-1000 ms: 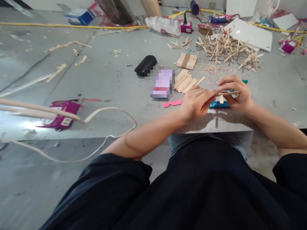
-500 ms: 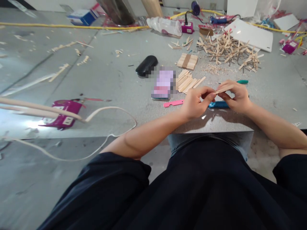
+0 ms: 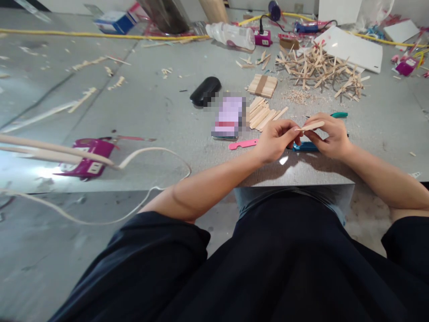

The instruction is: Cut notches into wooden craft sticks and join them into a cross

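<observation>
A flat wooden craft stick [image 3: 312, 126] is held between my hands above the table's front edge. My left hand [image 3: 276, 139] pinches its left end between thumb and fingers. My right hand [image 3: 331, 133] has its fingers closed around the stick's right part, the rounded tip showing over the fingers. Beneath the hands lies a blue tool [image 3: 305, 146], partly hidden by them. A pink notched strip [image 3: 243, 144] sits left of my left hand. Behind it are loose craft sticks [image 3: 263, 115] and a banded bundle of sticks [image 3: 263, 86].
A phone [image 3: 228, 117] and a black case [image 3: 205, 91] lie left of the sticks. Farther back is a heap of cut sticks [image 3: 318, 67], near a clear bottle [image 3: 231, 36]. A green-handled tool [image 3: 339, 115] is behind my right hand. A white cable [image 3: 161, 150] loops at the left.
The craft stick has turned slightly, so more of its flat face and rounded end shows. Both hands stay in nearly the same place.
</observation>
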Available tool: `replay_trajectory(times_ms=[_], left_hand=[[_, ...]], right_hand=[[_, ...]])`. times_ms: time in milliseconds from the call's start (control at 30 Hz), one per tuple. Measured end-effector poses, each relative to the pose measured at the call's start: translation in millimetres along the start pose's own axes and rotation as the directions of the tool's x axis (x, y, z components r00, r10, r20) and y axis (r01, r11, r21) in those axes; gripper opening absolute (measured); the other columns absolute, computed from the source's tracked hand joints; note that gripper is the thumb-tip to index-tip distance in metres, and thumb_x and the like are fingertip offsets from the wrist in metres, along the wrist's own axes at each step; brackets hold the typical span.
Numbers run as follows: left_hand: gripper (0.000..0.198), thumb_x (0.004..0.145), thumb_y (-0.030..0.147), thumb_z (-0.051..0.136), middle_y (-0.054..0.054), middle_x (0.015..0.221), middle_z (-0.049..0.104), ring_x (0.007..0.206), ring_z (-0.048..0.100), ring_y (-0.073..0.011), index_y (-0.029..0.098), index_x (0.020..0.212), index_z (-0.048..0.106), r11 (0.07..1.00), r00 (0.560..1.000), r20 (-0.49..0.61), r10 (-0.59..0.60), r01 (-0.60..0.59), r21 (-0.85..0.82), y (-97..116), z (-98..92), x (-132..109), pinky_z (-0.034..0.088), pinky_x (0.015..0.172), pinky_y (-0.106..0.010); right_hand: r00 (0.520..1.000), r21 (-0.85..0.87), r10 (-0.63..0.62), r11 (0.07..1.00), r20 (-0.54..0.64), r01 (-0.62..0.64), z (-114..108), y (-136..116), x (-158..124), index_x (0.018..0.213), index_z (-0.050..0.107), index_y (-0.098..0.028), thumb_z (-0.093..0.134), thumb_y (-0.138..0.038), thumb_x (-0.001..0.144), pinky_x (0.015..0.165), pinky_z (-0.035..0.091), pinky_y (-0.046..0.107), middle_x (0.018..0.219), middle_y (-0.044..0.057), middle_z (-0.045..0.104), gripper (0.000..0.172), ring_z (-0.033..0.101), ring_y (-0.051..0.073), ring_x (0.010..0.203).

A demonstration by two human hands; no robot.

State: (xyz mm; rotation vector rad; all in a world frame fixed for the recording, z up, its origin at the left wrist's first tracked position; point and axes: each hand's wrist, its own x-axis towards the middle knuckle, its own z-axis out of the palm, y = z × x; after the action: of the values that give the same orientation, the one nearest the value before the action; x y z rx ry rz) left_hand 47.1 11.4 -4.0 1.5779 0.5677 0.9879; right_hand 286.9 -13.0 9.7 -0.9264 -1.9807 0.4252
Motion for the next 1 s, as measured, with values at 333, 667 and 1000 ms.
replay_trajectory(times_ms=[333, 667, 1000], left_hand=[[0.041, 0.115, 0.06, 0.074, -0.007, 0.101, 0.085, 0.08, 0.076, -0.0164, 0.021, 0.125, 0.081, 0.991, 0.988, -0.131, 0.076, -0.06, 0.123, -19.5, -5.6, 3.4, 0.062, 0.065, -0.03], [0.025, 0.116, 0.038, 0.074, -0.01, 0.124, 0.088, 0.099, 0.08, -0.0184, 0.024, 0.133, 0.085, 0.932, 0.969, -0.095, 0.229, -0.19, 0.307, -11.8, -6.8, -2.2, 0.066, 0.085, -0.034], [0.017, 0.111, 0.023, 0.074, -0.008, 0.127, 0.086, 0.083, 0.071, -0.0143, 0.025, 0.126, 0.083, 0.872, 0.976, -0.029, 0.217, -0.18, 0.456, -9.1, -12.2, 1.8, 0.064, 0.084, -0.034]], right_hand=[[0.907, 0.31, 0.42, 0.858, 0.033, -0.409, 1.3, -3.8, 3.8, 0.097, 0.081, -0.026, 0.099, -0.055, 0.094, 0.079, 0.07, 0.039, 0.096, 0.005, 0.084, 0.034, 0.073, 0.02, 0.077], [0.908, 0.388, 0.411, 0.826, 0.085, -0.41, 0.0, -0.4, 7.8, 0.094, 0.078, -0.027, 0.104, -0.066, 0.092, 0.075, 0.072, 0.037, 0.09, 0.002, 0.081, 0.047, 0.071, 0.017, 0.072], [0.871, 0.282, 0.478, 0.825, 0.117, -0.49, -1.5, 4.3, 6.0, 0.092, 0.08, -0.029, 0.101, -0.064, 0.095, 0.076, 0.071, 0.04, 0.089, 0.003, 0.084, 0.041, 0.073, 0.02, 0.074]])
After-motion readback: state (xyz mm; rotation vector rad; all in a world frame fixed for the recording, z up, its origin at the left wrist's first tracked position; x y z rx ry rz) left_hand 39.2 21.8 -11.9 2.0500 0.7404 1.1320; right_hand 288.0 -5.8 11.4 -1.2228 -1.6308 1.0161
